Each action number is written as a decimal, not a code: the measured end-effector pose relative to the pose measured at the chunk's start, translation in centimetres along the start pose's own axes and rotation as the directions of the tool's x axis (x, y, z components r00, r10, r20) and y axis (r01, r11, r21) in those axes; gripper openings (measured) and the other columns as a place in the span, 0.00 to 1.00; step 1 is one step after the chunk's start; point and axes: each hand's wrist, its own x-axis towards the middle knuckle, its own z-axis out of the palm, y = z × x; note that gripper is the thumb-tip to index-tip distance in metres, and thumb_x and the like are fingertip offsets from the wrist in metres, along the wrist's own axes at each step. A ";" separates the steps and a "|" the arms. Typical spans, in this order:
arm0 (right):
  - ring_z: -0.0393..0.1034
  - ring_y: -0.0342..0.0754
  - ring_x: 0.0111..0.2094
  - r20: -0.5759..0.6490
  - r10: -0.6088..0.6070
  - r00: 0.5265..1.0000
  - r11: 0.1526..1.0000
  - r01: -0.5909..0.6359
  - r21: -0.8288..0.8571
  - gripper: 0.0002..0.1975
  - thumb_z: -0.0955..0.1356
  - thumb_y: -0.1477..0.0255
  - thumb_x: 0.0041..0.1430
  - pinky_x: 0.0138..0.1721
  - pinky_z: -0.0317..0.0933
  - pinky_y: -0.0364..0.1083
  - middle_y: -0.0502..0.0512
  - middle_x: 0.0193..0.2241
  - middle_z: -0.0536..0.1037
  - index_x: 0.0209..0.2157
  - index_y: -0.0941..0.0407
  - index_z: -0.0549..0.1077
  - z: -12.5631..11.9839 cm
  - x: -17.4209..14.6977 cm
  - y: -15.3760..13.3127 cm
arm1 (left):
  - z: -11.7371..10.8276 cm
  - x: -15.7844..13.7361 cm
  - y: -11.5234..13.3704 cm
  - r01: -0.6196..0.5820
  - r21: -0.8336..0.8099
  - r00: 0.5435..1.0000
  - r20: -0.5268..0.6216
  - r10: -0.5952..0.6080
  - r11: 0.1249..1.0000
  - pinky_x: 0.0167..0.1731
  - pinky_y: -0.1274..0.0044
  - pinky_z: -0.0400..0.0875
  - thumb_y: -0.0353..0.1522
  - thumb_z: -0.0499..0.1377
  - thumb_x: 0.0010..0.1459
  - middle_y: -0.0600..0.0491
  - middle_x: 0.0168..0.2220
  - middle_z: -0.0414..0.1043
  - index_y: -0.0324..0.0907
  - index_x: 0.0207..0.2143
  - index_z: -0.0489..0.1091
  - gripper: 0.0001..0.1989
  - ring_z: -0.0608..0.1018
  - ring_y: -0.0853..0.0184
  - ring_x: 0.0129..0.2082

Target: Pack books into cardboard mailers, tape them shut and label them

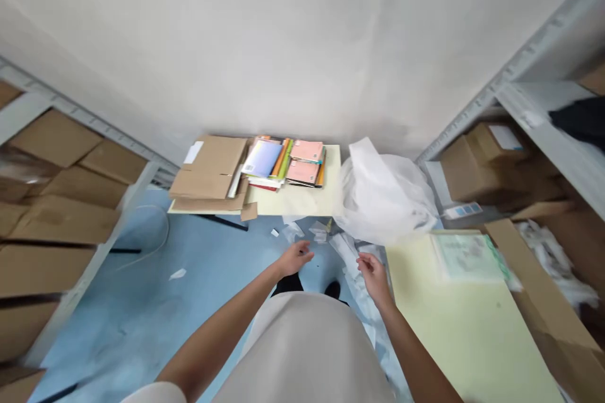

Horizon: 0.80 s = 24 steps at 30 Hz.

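Observation:
My left hand (295, 258) hangs in front of my body over the blue floor, fingers loosely bent and apart, with nothing visible in it. My right hand (373, 272) is beside the right table's edge, also empty as far as I see, its fingers slightly curled. Just left of its fingertips lies a strip of white wrapping (347, 255), which it does not seem to grip. Ahead on the far table are stacks of pink booklets (305, 160), a purple-blue notebook (263, 158) and flattened cardboard (205, 167). A large bundle of white plastic film (385, 192) bulges at that table's right end.
The pale yellow table (463, 327) at right carries a clear-wrapped greenish packet (470, 256). Shelves with cardboard boxes (61, 217) stand at left, and more boxes (491, 160) fill the right shelves. Plastic scraps (293, 230) litter the blue floor (142, 302).

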 end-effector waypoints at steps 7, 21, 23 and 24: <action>0.73 0.51 0.32 0.405 -0.085 0.910 0.981 0.147 -0.124 0.14 0.66 0.62 0.51 0.37 0.66 0.50 0.56 0.31 0.78 0.36 0.56 0.75 15.1 2.4 -3.8 | -15.8 -1.5 -3.0 0.096 -0.253 0.933 -0.313 -0.175 0.963 0.47 0.67 0.66 0.33 0.69 0.41 0.49 0.34 0.74 0.42 0.34 0.73 0.15 0.76 0.57 0.42; 0.72 0.52 0.47 0.425 0.034 0.904 0.948 0.105 -0.300 0.17 0.68 0.73 0.49 0.50 0.63 0.54 0.56 0.43 0.78 0.43 0.54 0.74 42.3 9.4 -8.6 | -37.1 9.0 -1.5 -0.013 -0.757 0.854 -0.348 -0.386 0.653 0.53 0.71 0.64 0.41 0.64 0.51 0.43 0.49 0.71 0.41 0.38 0.70 0.16 0.69 0.59 0.56; 0.69 0.53 0.51 0.384 0.044 0.922 0.952 0.077 -0.296 0.20 0.68 0.74 0.48 0.53 0.61 0.54 0.56 0.47 0.76 0.46 0.54 0.72 43.9 10.7 -8.8 | -37.5 10.9 -0.8 -0.026 -0.787 0.853 -0.339 -0.397 0.617 0.51 0.73 0.67 0.42 0.62 0.53 0.45 0.46 0.73 0.42 0.39 0.71 0.15 0.71 0.61 0.54; 0.69 0.53 0.52 0.359 0.058 0.931 0.954 0.053 -0.294 0.21 0.68 0.74 0.48 0.53 0.61 0.54 0.58 0.48 0.75 0.47 0.55 0.71 44.6 11.4 -8.8 | -37.6 11.7 -0.4 -0.039 -0.801 0.855 -0.336 -0.394 0.598 0.49 0.75 0.68 0.42 0.61 0.54 0.46 0.45 0.74 0.42 0.39 0.71 0.15 0.73 0.62 0.52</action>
